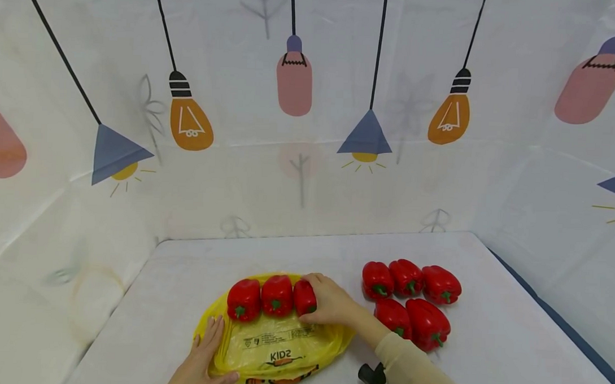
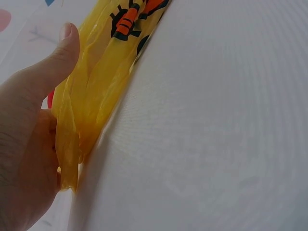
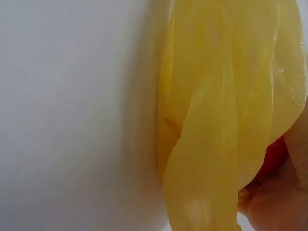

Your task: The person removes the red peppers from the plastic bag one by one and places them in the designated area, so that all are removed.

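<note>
A yellow plastic bag (image 1: pixel 261 348) with printing on it is spread over what looks like a shallow tray, its edges standing up. Two red bell peppers (image 1: pixel 277 296) sit side by side along its far side. Beside them, at the right end of that row, my right hand (image 1: pixel 329 300) grips a third bell pepper (image 1: pixel 304 297) between thumb and fingers. My left hand (image 1: pixel 202 358) rests at the near left edge of the bag, fingers extended along the outside and thumb spread along the front. In the left wrist view, the bag's side (image 2: pixel 91 101) lies against that hand.
Several more bell peppers (image 1: pixel 441 284) stand in two rows on the white table (image 1: pixel 511 329), to the right of my right forearm. A small black piece (image 1: pixel 372 377) shows beside the right sleeve. White cloth walls (image 1: pixel 308 181) with printed lamps surround the table.
</note>
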Available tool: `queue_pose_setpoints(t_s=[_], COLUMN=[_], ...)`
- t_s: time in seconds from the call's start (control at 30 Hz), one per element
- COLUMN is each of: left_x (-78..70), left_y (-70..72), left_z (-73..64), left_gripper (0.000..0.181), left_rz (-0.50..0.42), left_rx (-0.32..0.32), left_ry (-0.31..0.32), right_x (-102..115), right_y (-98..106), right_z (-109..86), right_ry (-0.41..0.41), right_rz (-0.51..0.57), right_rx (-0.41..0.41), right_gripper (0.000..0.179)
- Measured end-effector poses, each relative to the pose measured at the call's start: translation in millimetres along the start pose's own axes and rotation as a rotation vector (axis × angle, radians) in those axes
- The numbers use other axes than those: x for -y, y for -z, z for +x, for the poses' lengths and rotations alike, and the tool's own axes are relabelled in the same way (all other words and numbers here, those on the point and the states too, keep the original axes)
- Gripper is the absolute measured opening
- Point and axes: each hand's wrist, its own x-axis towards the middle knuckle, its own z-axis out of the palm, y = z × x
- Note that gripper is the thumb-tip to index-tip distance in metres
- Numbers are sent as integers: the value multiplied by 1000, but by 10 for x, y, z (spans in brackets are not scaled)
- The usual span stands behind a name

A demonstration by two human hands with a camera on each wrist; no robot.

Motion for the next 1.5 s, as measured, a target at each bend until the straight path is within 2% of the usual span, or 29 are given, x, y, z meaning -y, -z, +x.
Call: queue_pose_setpoints(t_s=[0.13,0.23,0.43,0.77,1.0,1.23,1.5], left_x=[-8,-12,-34,-68,-69,-58,-42], left_y=[-2,-3,8,28,23,8,20], left_z=[-2,-2,-2,3,-2,-1,6], left_gripper=[106,107,107,107,106,108,108], left_rz=[-3,-2,1,17,16,24,0], left_rx=[-1,-2,2,4,5,-5,9], left_ry=[2,3,4,-7,-5,3,10], right_x=[9,16,89,244,329,375,312], right_y=[-22,-33,19,180,365,579,759], right_z=[-18,-36,-77,-187,-290,-453,-579], right_ry=[-20,-22,43,151,227,257,280], right_rz=[-21,-14,28,99,104,111,70], right_rx=[-16,-69,-200,-337,-364,-395,-443], right_gripper=[87,91,96,91,94,95,98])
